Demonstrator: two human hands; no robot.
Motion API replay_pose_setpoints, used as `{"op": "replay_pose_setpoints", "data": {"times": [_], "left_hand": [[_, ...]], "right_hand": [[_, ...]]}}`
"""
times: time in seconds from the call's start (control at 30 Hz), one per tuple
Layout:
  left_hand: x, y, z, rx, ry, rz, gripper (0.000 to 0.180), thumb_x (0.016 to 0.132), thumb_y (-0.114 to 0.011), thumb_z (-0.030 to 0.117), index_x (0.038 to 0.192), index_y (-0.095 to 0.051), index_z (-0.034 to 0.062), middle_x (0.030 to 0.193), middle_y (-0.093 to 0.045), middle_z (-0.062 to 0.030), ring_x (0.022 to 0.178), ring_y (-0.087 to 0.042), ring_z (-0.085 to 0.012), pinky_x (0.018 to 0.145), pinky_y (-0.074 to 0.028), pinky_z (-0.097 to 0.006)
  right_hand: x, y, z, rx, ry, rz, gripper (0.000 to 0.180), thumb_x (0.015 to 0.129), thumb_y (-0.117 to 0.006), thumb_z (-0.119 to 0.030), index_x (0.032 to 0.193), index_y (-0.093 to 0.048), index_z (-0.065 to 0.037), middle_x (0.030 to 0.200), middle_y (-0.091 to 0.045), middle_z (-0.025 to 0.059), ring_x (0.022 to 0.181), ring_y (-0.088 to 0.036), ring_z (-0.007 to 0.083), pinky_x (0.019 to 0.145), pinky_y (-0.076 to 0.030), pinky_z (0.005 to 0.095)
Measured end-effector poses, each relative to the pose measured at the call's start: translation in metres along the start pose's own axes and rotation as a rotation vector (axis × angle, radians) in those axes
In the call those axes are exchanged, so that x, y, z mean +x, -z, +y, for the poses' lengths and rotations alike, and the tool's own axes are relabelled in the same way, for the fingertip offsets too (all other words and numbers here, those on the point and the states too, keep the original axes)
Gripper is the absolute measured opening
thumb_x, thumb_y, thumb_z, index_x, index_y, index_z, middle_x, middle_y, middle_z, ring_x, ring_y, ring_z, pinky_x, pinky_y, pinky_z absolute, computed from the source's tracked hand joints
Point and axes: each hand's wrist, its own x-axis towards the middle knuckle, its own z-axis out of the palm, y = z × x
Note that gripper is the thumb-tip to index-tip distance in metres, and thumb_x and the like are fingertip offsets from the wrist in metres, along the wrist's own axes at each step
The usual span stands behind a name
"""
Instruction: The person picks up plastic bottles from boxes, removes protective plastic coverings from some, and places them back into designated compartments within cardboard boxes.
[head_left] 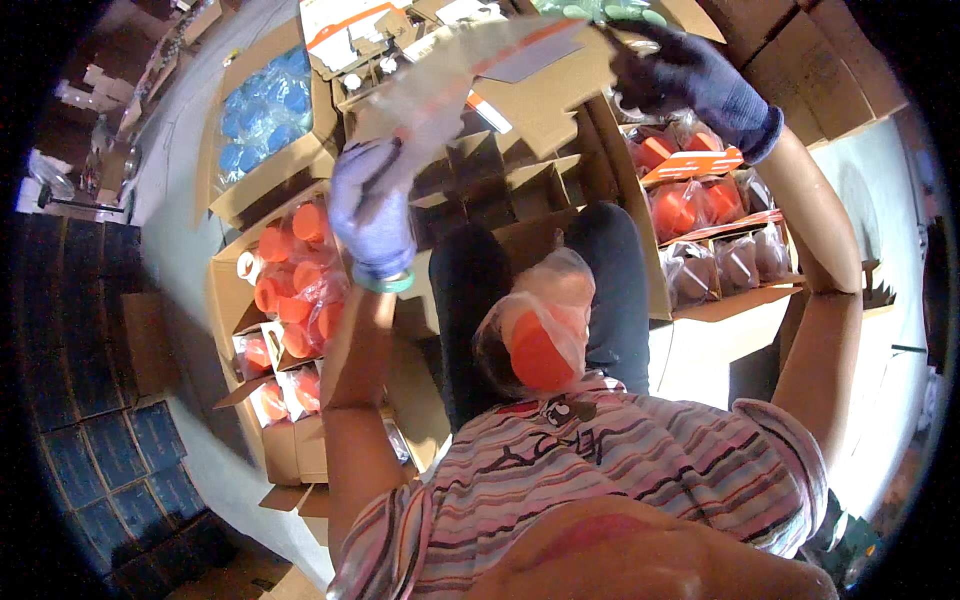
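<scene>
My left hand (372, 215), in a pale lavender glove, is closed on the near end of a flat, pale sheet with an orange stripe (440, 110). Motion smears the sheet, so I cannot tell if it is card or plastic. Its far end reaches close to my right hand (695, 90), which wears a dark glove. Those fingers are blurred, and whether they grip anything is unclear. On my lap, between my thighs, lies a container with an orange lid (548, 350), wrapped in clear plastic.
An open carton (235, 310) at left holds several bagged orange-lidded containers. Behind it stands a box of blue bagged items (265, 110). A divided carton (480, 190) sits before my knees. At right, another carton (655, 270) holds bagged containers in orange-edged boxes. Dark boxes (115, 460) are stacked far left.
</scene>
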Motion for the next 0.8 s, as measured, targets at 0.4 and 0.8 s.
{"op": "replay_pose_setpoints", "data": {"times": [0.4,0.8], "left_hand": [[0.037,0.017,0.013,-0.511,0.385,0.049,0.031,0.086,-0.066,0.01,0.112,-0.049,0.0039,0.096,-0.055,-0.0017,0.088,-0.051,-0.0097,0.081,-0.043,-0.027],[0.053,-0.003,0.0,-0.334,0.256,-0.001,0.036,0.079,-0.066,0.002,0.113,-0.053,0.0032,0.101,-0.058,-0.0049,0.09,-0.058,-0.0155,0.077,-0.051,-0.031]], "right_hand": [[-0.055,-0.051,-0.03,-0.577,0.345,-0.249,0.042,0.086,-0.059,-0.026,0.12,-0.057,-0.001,0.091,-0.065,0.0236,0.085,-0.066,0.0313,0.078,-0.052,0.0367],[-0.015,-0.092,-0.034,-0.818,0.455,0.063,0.035,0.091,-0.05,-0.039,0.102,-0.064,-0.009,0.069,-0.062,0.0194,0.067,-0.062,0.0377,0.064,-0.05,0.0476]]}}
